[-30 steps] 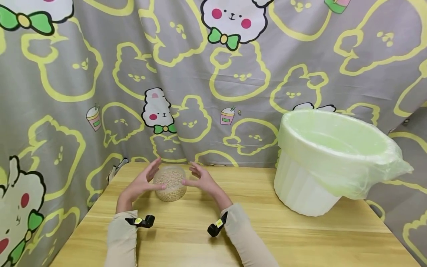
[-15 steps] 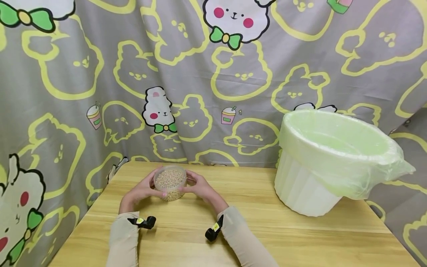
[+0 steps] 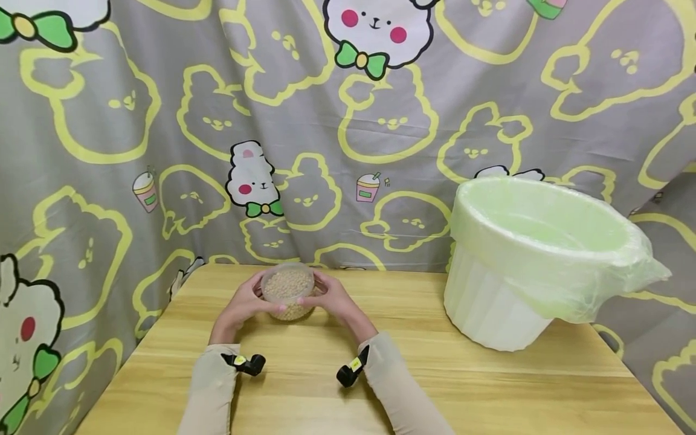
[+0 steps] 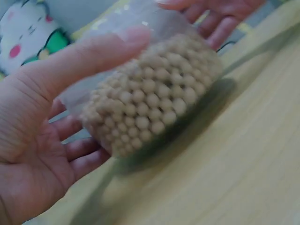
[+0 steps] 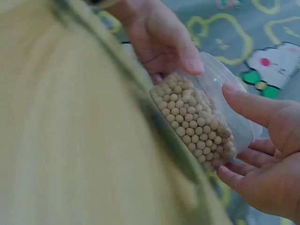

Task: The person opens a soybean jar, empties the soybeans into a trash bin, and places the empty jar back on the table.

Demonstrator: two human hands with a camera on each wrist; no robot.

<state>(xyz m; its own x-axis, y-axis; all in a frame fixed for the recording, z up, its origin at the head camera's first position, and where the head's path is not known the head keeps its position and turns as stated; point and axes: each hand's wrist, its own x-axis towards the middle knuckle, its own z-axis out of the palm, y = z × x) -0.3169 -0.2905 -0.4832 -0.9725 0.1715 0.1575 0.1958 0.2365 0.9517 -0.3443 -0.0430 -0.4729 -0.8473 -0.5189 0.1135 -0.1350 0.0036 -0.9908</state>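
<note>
Head view: clear round tub (image 3: 290,269), part-filled w/ beige balls (image 3: 287,286), is held btwn L hand (image 3: 247,300) and R hand (image 3: 333,296), left of ctr, toward far edge of wood table (image 3: 299,386). Both thumbs are set on near wall, tips just beside each other; other fingers are wrapped round the sides, partly hidden. White ribbed bin (image 3: 489,302) w/ pale green liner (image 3: 576,290) folded over its rim is seen on table, well to the right of tub. Patterned grey curtain (image 3: 310,115) is hung behind. Black wrist cams are worn, L cam (image 3: 248,364) and R cam (image 3: 350,367), over beige L sleeve (image 3: 209,389) and R sleeve (image 3: 399,389).

L wrist view: tub wall is gripped by L hand, thumb across near side, fingers curled under/behind; pic blurry. R hand is partly seen at opp. side, cut off by frame. Dark shadow is cast on table just beside tub base; contact w/ table can't be told.

R wrist view: tub is gripped by R hand too, thumb by rim, fingertips at lower wall. Balls are piled below rim level, seen thru wall.
</note>
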